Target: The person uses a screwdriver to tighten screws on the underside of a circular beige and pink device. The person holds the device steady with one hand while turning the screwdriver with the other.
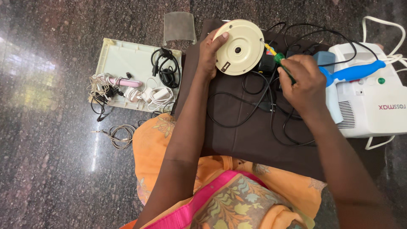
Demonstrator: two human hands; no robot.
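My left hand (209, 53) grips the left rim of a round cream disc-shaped device (239, 46), holding it tilted on a dark brown cloth (250, 140). My right hand (303, 82) is closed around a green-handled screwdriver (280, 61), whose yellow tip touches the disc's right edge. Black cables (254, 104) loop over the cloth between and below my hands. A small black block (267, 63) lies just right of the disc.
A white machine (373, 106) with a blue handle piece (352, 73) and white cord stands at the right. A cream tray (123, 59) at the left holds tangled cables, chargers and a pink item. A translucent cover (179, 26) lies behind, and loose wires (118, 135) rest on the granite floor.
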